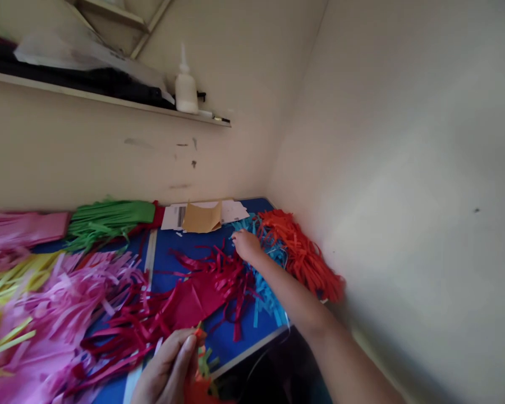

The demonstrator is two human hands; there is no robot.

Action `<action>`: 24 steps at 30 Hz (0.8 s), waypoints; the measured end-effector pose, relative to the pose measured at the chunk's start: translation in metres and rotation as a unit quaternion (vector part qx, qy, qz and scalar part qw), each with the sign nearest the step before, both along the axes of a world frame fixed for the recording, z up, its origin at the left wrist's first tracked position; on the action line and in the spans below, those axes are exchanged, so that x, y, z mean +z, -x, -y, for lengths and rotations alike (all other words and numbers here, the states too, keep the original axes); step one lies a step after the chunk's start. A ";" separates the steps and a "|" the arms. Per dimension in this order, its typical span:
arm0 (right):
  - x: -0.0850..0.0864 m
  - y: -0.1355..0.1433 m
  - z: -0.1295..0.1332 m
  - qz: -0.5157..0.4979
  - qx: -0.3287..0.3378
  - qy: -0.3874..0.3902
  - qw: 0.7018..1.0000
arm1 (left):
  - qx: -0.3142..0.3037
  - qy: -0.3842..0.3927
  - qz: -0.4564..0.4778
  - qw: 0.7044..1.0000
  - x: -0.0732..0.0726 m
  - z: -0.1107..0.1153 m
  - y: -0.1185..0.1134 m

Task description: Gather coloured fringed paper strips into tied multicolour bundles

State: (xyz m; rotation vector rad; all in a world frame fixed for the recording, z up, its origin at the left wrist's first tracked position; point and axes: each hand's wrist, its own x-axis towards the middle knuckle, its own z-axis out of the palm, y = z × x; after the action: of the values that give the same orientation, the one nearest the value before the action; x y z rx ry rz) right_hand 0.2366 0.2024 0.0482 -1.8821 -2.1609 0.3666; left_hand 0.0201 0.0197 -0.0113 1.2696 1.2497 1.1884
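Observation:
At the bottom of the head view, my left hand [170,365] is closed, thumb against fingers, on a piece of orange fringed paper [200,387] with some green strips beside it. My right hand [246,246] reaches far forward over the table, its fingers curled together; whatever they may hold is too small to make out. Blue fringed paper [269,289] lies under and beside the right wrist. Crimson fringed paper [197,297] spreads between both hands. Past the right hand rests a pile of orange-red fringe [298,252] along the wall.
Pink [67,303], yellow [21,280] and green [113,216] fringed papers cover the left of the blue table [172,241]. A folded brown card [202,217] sits on white papers at the back. Above, a wall shelf [109,96] carries a white squeeze bottle [186,92].

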 end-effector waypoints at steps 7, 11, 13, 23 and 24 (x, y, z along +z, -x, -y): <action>-0.020 0.036 0.158 -0.506 0.145 0.017 0.850 | 0.047 -0.068 -0.063 0.995 0.012 0.011 -0.004; -0.044 0.047 0.186 -0.666 0.034 0.081 0.741 | 0.028 -0.144 -0.130 0.981 0.019 0.012 -0.010; -0.050 0.049 0.187 -0.684 -0.006 0.085 0.724 | 0.016 -0.186 -0.162 0.969 0.022 0.011 -0.011; -0.042 0.031 0.196 -0.477 0.069 -0.105 0.870 | -0.052 -0.272 -0.262 0.925 0.034 0.015 -0.009; -0.041 0.031 0.196 -0.474 0.070 -0.101 0.872 | -0.056 -0.278 -0.268 0.921 0.034 0.016 -0.009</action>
State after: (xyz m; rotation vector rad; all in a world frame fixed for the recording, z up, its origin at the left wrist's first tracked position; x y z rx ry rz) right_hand 0.2061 0.0059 0.0075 -1.0534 -1.5472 0.8392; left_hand 0.0286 0.0040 0.0228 2.1706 1.2264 1.1958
